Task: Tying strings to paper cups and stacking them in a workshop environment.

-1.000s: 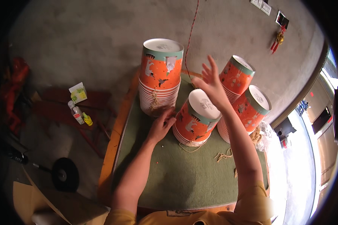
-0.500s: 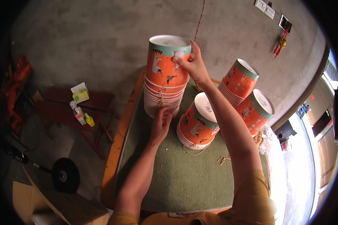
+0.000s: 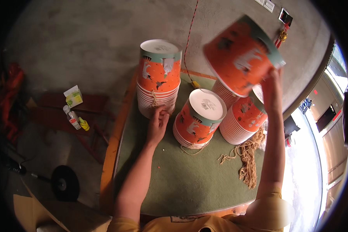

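Observation:
In my right hand [image 3: 272, 83] is an orange paper bucket [image 3: 239, 54] with a teal band, tilted in the air above the right-hand stacks and blurred by motion. My fingers grip it by its banded end. My left hand [image 3: 158, 121] rests against the rims low on the tall left stack of upside-down buckets [image 3: 158, 77]. Its fingers are curled in just below a dangling bit of twine [image 3: 154, 98]; whether they pinch the twine is hidden. A shorter bucket stack [image 3: 199, 116] stands mid-table, with twine round its foot.
Two more bucket stacks stand at the right, one nearer [image 3: 241, 120], one farther [image 3: 224, 94] and partly covered. A twine bundle [image 3: 249, 166] lies on the green tabletop [image 3: 181, 181]. Left of the table are a red bench [image 3: 92, 112] with bottles, and an open cardboard box [image 3: 31, 208].
My right hand has lifted the top bucket off the left stack and carried it right, tilting it. The left hand stays low on that stack. The twine bundle has come into sight.

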Demonstrator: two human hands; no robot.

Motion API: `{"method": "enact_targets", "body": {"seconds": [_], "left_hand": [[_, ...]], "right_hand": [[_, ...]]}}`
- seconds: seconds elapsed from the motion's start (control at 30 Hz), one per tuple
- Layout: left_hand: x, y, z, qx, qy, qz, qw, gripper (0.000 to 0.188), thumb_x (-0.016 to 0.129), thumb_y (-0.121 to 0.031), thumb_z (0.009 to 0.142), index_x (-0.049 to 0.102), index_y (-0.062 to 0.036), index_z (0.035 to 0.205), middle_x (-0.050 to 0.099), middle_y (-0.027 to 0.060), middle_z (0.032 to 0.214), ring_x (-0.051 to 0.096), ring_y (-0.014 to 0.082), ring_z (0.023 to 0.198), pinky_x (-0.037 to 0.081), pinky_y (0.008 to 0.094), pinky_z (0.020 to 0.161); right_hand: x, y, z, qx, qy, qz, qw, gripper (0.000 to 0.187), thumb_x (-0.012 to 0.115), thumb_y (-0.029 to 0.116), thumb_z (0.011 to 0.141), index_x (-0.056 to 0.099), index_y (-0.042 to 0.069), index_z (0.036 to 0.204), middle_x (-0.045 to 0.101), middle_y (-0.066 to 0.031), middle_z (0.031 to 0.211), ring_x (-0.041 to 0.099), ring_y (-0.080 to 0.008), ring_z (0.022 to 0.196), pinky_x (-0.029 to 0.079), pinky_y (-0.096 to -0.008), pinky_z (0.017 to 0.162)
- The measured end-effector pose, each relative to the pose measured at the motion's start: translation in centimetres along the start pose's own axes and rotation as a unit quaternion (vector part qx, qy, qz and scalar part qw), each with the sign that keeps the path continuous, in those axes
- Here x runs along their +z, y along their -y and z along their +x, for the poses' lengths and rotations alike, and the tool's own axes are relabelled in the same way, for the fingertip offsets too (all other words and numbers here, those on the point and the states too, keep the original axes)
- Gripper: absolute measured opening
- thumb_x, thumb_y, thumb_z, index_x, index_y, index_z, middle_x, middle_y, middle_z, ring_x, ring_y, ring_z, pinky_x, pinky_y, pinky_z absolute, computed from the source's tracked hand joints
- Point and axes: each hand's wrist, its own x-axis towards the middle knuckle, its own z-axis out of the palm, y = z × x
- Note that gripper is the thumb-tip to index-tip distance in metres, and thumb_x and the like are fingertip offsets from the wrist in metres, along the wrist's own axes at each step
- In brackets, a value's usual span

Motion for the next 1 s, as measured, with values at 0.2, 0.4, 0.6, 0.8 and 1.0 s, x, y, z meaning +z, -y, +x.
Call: {"method": "enact_targets", "body": {"seconds": [0.2, 0.4, 0.6, 0.8, 1.0], "left_hand": [[-0.2, 0.4, 0.1, 0.009, -0.008, -0.018, 1.0, 0.031, 0.056, -0.017, 0.1, 0.049, -0.0051, 0.128, 0.061, 0.0045, 0.099, 0.059, 0.0126, 0.086, 0.05, 0.0264, 0.075], [0.3, -0.1, -0.1, 0.007, 0.01, 0.024, 1.0, 0.036, 0.055, -0.02, 0.1, 0.047, -0.0048, 0.132, 0.064, 0.0092, 0.107, 0.062, 0.0165, 0.093, 0.051, 0.0297, 0.079], [1.8, -3.2, -0.1, 0.001, 0.062, -0.002, 0.998, 0.055, 0.052, -0.036, 0.101, 0.039, -0.0033, 0.143, 0.05, 0.0175, 0.138, 0.052, 0.0262, 0.123, 0.041, 0.0383, 0.102], [2.5, -5.3, -0.1, 0.037, 0.099, -0.069, 0.992, 0.077, 0.044, -0.052, 0.1, 0.022, -0.001, 0.152, 0.029, 0.0184, 0.155, 0.026, 0.029, 0.145, 0.022, 0.0409, 0.116], [2.7, -3.7, -0.3, 0.037, 0.124, -0.043, 0.991, 0.079, 0.046, -0.053, 0.099, 0.021, -0.0002, 0.152, 0.024, 0.0185, 0.156, 0.022, 0.0297, 0.146, 0.018, 0.0416, 0.118]], "right_hand": [[-6.0, 2.4, -5.4, -0.009, -0.009, -0.029, 1.0, 0.079, 0.061, 0.05, 0.092, 0.026, 0.009, 0.149, 0.044, -0.0106, 0.144, 0.047, -0.0257, 0.128, 0.038, -0.0439, 0.106], [-2.0, -2.3, -9.4, 0.076, -0.044, -0.136, 0.987, 0.102, 0.075, 0.056, 0.078, 0.018, 0.021, 0.156, 0.048, -0.0183, 0.131, 0.057, -0.0188, 0.092, 0.054, -0.034, 0.079], [2.2, -4.6, -10.6, 0.079, 0.029, -0.059, 0.995, 0.114, 0.082, 0.045, 0.076, 0.006, 0.013, 0.156, 0.044, -0.0151, 0.142, 0.053, -0.0237, 0.118, 0.051, -0.0386, 0.093], [4.2, -6.5, -11.3, 0.08, 0.081, -0.051, 0.992, 0.118, 0.081, 0.047, 0.076, 0.001, 0.011, 0.155, 0.046, -0.0181, 0.142, 0.047, -0.0274, 0.129, 0.042, -0.0431, 0.105], [3.8, -9.4, -13.0, 0.091, 0.084, -0.046, 0.991, 0.117, 0.08, 0.049, 0.077, 0.003, 0.008, 0.155, 0.046, -0.0183, 0.141, 0.047, -0.0273, 0.128, 0.041, -0.0435, 0.106]]}}
